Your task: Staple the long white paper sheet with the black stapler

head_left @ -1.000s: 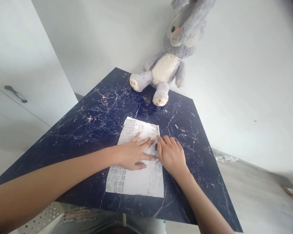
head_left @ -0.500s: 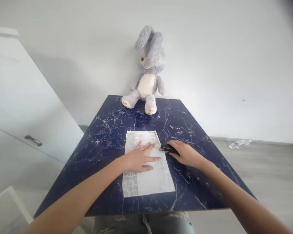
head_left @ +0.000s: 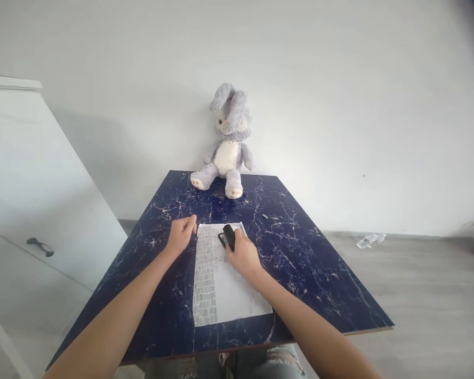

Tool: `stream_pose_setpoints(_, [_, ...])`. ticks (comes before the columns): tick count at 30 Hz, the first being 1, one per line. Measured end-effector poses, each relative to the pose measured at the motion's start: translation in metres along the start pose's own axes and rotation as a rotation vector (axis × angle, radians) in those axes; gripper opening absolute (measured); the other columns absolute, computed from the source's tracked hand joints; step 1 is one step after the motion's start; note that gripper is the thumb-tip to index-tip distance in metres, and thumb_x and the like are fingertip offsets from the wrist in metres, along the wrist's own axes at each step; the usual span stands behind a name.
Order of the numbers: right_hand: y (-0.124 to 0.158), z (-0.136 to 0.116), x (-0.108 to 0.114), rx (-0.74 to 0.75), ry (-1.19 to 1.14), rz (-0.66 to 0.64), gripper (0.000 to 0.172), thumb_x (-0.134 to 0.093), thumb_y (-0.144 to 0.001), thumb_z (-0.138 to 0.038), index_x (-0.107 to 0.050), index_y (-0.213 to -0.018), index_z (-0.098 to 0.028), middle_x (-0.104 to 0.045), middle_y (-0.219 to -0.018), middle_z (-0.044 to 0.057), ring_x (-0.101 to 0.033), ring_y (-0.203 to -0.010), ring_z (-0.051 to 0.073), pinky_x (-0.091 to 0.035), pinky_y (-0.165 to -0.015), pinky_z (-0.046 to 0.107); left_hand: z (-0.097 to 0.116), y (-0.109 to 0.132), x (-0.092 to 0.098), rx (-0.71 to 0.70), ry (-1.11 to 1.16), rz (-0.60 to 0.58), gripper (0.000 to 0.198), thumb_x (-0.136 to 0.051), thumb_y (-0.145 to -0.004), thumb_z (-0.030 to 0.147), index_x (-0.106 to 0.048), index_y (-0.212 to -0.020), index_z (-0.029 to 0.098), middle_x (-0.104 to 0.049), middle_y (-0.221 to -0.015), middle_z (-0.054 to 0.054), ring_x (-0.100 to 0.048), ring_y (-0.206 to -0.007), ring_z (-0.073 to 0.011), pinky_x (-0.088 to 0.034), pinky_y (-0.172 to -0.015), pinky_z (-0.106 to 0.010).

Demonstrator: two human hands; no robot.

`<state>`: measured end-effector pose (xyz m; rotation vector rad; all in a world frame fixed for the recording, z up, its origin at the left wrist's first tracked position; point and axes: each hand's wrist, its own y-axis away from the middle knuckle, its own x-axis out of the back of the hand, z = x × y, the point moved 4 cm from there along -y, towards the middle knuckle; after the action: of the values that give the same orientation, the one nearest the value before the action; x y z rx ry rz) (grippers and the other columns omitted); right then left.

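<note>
A printed sheet of paper point(head_left: 225, 284) lies flat on the dark blue marbled table point(head_left: 308, 263). My right hand point(head_left: 243, 253) rests on the upper part of the sheet, closed round a small black stapler point(head_left: 227, 237). At the paper's top left corner my left hand point(head_left: 180, 234) has its fingers curled and pinched at the edge of the sheet.
A grey plush rabbit point(head_left: 226, 145) sits at the table's far edge against the white wall. A tiny dark object point(head_left: 265, 216) lies on the table behind the paper. A white cabinet with a dark handle point(head_left: 39, 246) stands at left. A plastic bottle point(head_left: 368, 240) lies on the floor at right.
My right hand carried the stapler from the paper's right edge onto its top. My left hand left the middle of the sheet for its top left corner. The camera view lifted.
</note>
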<state>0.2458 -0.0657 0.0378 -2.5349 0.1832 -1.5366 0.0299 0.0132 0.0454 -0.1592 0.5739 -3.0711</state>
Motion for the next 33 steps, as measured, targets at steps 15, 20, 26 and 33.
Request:
stream_pose_setpoints(15, [0.017,0.165,0.077,-0.078,-0.146,0.008,0.052,-0.026,-0.103,-0.056,-0.063,-0.106,-0.019,-0.069,-0.093,0.008,-0.065,-0.077,0.023,-0.051,-0.067,0.034,-0.036,-0.016,-0.005,0.385,0.702,-0.027,0.052,-0.050,-0.101,0.044,-0.042,-0.056,0.019,-0.044,-0.054,-0.001,-0.041,-0.049,-0.0116,-0.034,-0.046,-0.023])
stream_pose_setpoints(20, [-0.035,0.180,0.084,0.123,0.012,0.185,0.040,-0.037,-0.102,-0.044,-0.067,-0.115,-0.019,-0.064,-0.121,0.014,-0.064,-0.108,0.027,-0.052,-0.094,0.043,-0.035,-0.022,0.019,0.453,0.831,0.002,0.057,-0.048,-0.101,0.034,-0.021,-0.053,0.021,-0.019,-0.048,0.005,-0.026,-0.041,-0.0090,-0.026,-0.042,-0.023])
stream_pose_setpoints(26, [-0.084,0.183,0.018,0.269,0.173,-0.146,0.048,-0.038,-0.103,-0.035,-0.051,-0.145,-0.017,-0.030,-0.165,0.017,-0.030,-0.152,0.032,-0.031,-0.121,0.052,-0.029,-0.028,0.084,0.338,0.916,0.172,0.060,-0.048,-0.100,0.035,-0.007,-0.058,0.020,-0.013,-0.046,0.005,-0.025,-0.040,-0.0092,-0.025,-0.041,-0.025])
stream_pose_setpoints(33, [-0.084,0.161,-0.027,0.188,0.298,-0.187,0.059,-0.029,-0.104,-0.034,-0.040,-0.152,-0.001,-0.026,-0.164,0.026,-0.024,-0.154,0.035,-0.023,-0.124,0.054,-0.037,-0.031,0.123,0.131,1.081,0.273,0.059,-0.044,-0.103,0.034,-0.006,-0.060,0.019,-0.011,-0.045,0.005,-0.024,-0.040,-0.0095,-0.023,-0.043,-0.027])
